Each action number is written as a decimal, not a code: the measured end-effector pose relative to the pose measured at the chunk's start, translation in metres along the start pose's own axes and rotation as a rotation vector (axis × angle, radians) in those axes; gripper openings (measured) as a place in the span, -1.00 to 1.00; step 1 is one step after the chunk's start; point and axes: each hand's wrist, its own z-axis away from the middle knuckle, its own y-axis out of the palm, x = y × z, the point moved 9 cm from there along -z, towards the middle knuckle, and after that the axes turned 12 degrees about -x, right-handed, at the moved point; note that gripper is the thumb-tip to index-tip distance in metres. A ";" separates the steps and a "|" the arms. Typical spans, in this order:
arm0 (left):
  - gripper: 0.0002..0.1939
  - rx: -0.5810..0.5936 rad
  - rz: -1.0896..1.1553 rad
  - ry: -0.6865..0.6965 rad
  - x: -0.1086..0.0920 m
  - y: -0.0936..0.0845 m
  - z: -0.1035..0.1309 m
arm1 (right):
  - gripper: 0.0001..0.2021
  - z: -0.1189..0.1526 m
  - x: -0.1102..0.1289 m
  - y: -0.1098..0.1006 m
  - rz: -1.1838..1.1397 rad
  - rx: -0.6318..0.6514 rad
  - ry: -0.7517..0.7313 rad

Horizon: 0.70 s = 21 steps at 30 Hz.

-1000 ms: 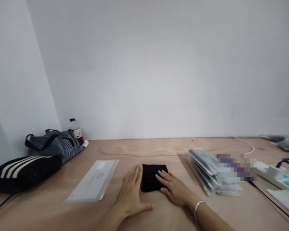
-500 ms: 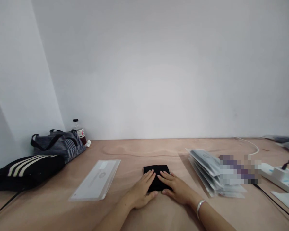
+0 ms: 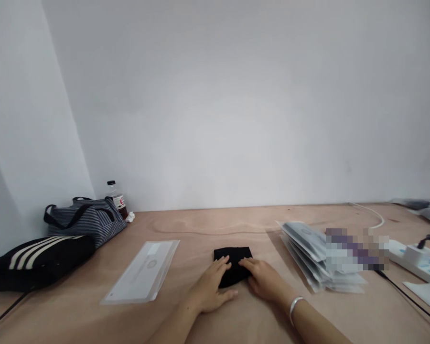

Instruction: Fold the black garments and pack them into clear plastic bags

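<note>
A folded black cloth lies on the wooden table in front of me. My left hand rests on its left side, fingers stretched over the fabric and thumb apart along the near edge. At the right edge, my right hand has its fingers bent over the cloth and its thumb tucked in, closed on the near right part, which looks slightly raised. A silver bangle circles the right wrist. To the left lies a flat, translucent plastic bag with a printed mark.
Several similar plastic bags are stacked at the right, beside a blurred-out patch. A power strip with a plug and cables lies farther right. A black striped bag, a striped handbag and a bottle stand at the left.
My right hand has gone from lying spread on the cloth to bent fingers at its right edge. My left hand stays on the cloth, its fingers slightly more curved.
</note>
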 end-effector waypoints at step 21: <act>-0.60 -0.460 -0.095 -0.152 0.010 -0.038 -0.014 | -0.72 -0.006 -0.049 -0.014 -0.166 -0.404 0.275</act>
